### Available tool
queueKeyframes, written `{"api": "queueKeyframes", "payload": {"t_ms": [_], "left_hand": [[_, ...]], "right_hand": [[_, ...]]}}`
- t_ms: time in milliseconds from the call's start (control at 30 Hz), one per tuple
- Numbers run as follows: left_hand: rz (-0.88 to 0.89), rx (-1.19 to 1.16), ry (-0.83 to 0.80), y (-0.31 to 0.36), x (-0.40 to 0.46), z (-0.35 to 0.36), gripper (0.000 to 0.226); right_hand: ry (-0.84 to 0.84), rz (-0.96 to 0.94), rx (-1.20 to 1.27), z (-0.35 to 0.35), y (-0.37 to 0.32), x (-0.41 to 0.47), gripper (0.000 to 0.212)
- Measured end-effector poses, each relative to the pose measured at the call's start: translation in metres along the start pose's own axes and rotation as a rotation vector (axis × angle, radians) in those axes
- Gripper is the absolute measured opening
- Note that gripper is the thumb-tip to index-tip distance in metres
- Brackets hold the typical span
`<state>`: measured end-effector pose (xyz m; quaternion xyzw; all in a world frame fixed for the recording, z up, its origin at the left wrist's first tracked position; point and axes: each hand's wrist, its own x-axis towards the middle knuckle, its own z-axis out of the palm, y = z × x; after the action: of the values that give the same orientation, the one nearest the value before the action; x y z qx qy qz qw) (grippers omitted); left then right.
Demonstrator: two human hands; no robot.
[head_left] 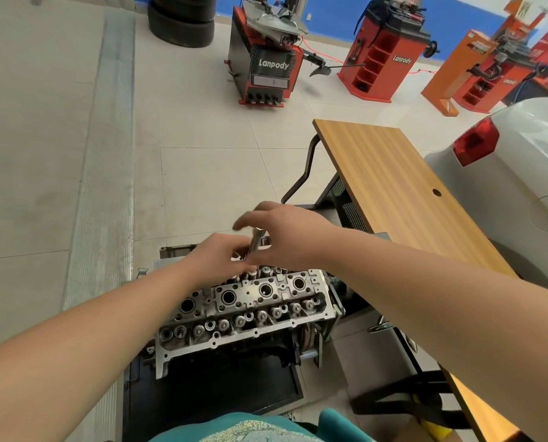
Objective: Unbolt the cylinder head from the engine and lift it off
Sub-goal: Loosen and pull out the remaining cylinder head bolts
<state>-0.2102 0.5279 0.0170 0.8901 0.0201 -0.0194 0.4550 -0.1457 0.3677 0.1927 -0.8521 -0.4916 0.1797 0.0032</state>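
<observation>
A: Cylinder head (247,306) sits bolted-side up on the engine (234,352), which rests on a dark stand (209,387) on the tiled floor (209,173). Bare top face: four large round bores down the middle, rows of valve springs along the near and far edges.

B: Hands?

A: Both over the far edge of the head. Left hand (221,256) has its fingers curled round the lower part of a slim metal tool (255,242) that stands nearly upright, tilted a little to the right. Right hand (285,231) arches over the tool's top end, thumb and fingers bent loosely about it; contact looks likely, but how firm the hold is I cannot tell, the frame is blurred there.

B: Where does the tool tip land?

A: Hidden behind the left hand, somewhere among the far valve springs.

B: Surroundings?

A: Wooden surface (403,193) on a metal frame just right of the engine, running away from the camera. White car (521,173) with a red tail light beyond its right edge. Farther off: red-and-black tyre changer (266,65) marked Lanpody, red wheel balancer (384,59), stacked tyres (181,20) by the blue wall (330,11). Teal clothing (266,425) at the bottom.
</observation>
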Motion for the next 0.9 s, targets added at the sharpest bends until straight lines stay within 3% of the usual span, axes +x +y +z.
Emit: {"api": "queueKeyframes", "payload": {"t_ms": [133, 300, 467, 533, 600, 767, 900], "left_hand": [[0.000, 0.241, -0.014, 0.004, 0.004, 0.000, 0.036], [-0.181, 0.502, -0.326, -0.010, 0.003, 0.005, 0.041], [-0.298, 0.371, -0.396, -0.013, 0.010, 0.021, 0.032], [-0.352, 0.310, -0.370, -0.013, 0.014, 0.025, 0.053], [-0.371, 0.276, -0.326, -0.013, 0.015, 0.026, 0.061], [-0.367, 0.211, -0.256, -0.020, 0.016, 0.027, 0.046], [-0.360, 0.190, -0.236, -0.020, 0.013, 0.028, 0.057]], "right_hand": [[-0.007, 0.142, -0.087, 0.011, -0.004, 0.008, 0.025], [0.035, 0.078, -0.064, 0.003, 0.001, -0.004, 0.025], [0.232, 0.064, 0.021, -0.023, 0.013, -0.018, 0.019], [0.279, 0.068, 0.057, -0.028, 0.020, -0.024, 0.016], [0.308, 0.076, 0.059, -0.029, 0.026, -0.028, 0.015], [0.355, 0.123, 0.075, -0.020, 0.038, -0.032, 0.020], [0.367, 0.190, 0.110, -0.012, 0.046, -0.035, 0.023]]}}
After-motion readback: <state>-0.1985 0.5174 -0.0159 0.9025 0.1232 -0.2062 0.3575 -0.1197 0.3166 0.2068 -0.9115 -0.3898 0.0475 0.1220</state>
